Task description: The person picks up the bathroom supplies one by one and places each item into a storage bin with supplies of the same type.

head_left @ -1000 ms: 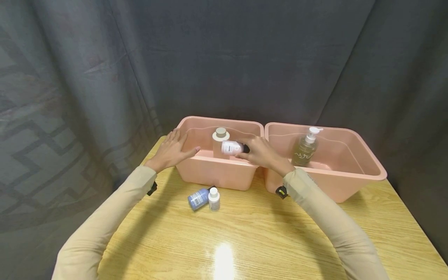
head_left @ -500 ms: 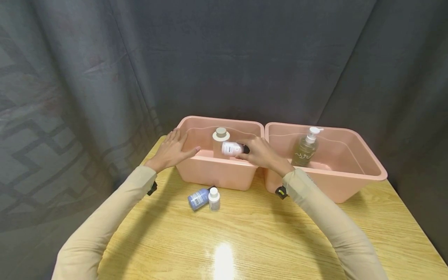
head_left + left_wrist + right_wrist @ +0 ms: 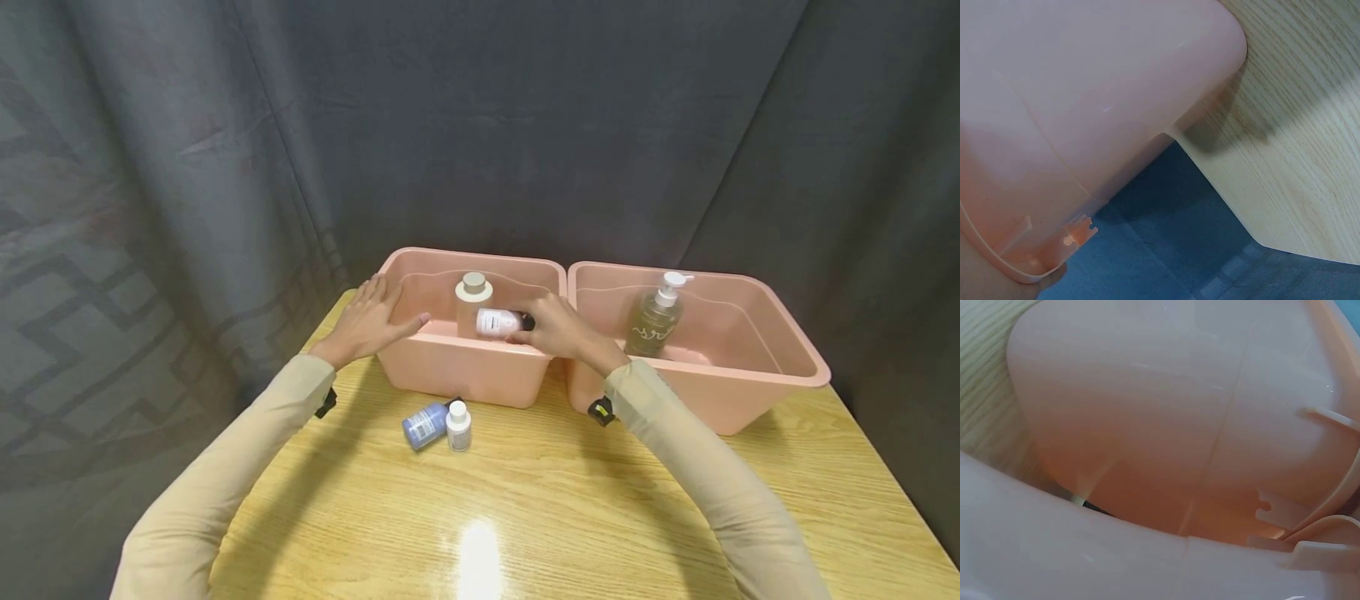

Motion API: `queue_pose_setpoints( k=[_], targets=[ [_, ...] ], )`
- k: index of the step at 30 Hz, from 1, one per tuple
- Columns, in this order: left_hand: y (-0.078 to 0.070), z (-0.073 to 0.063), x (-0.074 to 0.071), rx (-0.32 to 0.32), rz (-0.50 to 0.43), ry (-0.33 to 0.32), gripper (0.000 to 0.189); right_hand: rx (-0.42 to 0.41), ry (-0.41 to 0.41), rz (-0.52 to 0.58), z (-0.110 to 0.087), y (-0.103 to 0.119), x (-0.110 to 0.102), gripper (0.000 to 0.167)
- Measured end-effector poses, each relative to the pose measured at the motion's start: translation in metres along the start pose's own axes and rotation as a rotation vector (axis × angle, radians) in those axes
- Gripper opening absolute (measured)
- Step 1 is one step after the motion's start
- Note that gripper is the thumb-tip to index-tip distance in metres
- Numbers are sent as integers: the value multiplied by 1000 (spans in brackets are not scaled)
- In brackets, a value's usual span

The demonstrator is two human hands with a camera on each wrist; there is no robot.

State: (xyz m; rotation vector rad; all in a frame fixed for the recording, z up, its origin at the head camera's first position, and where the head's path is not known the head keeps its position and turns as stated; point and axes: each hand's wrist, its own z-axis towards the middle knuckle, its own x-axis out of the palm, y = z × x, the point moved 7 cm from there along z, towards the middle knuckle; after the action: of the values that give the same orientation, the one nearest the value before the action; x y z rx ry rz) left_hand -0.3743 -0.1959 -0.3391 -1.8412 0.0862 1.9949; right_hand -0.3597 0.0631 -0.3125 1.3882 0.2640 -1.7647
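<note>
In the head view, my right hand (image 3: 558,329) grips a small bottle (image 3: 497,322) by its dark-capped end. The bottle lies sideways just inside the front rim of the left pink bin (image 3: 457,371), its pale label facing up. Directly behind it, a larger bottle with a grey cap (image 3: 473,293) stands upright in that bin. My left hand (image 3: 367,321) rests on the bin's left rim with fingers straight. The left wrist view catches only a bit of that hand beside the bin wall (image 3: 1097,106). Bin walls (image 3: 1147,394) fill most of the right wrist view.
A second pink bin (image 3: 697,392) stands close on the right, holding a pump bottle (image 3: 651,325). On the wooden table (image 3: 562,508) in front, a blue bottle (image 3: 425,427) lies beside a small upright white bottle (image 3: 459,429). A grey curtain (image 3: 487,150) hangs behind.
The bottle in my right hand has dipped slightly and sits a little lower in the left bin. My left hand stays on the rim.
</note>
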Motion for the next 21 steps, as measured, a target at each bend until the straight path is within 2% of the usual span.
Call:
queue_pose_setpoints(
  k=[5,13,21],
  targets=[
    [0,1,1,-4,-7,2,103,5,8,16,0,0,1,25],
    [-1,1,1,6,-3,0,104,0,21,-13,1,0,0,26],
    [-1,2,2,3,-7,1,103,19,31,18,0,-2,2,22]
  ],
)
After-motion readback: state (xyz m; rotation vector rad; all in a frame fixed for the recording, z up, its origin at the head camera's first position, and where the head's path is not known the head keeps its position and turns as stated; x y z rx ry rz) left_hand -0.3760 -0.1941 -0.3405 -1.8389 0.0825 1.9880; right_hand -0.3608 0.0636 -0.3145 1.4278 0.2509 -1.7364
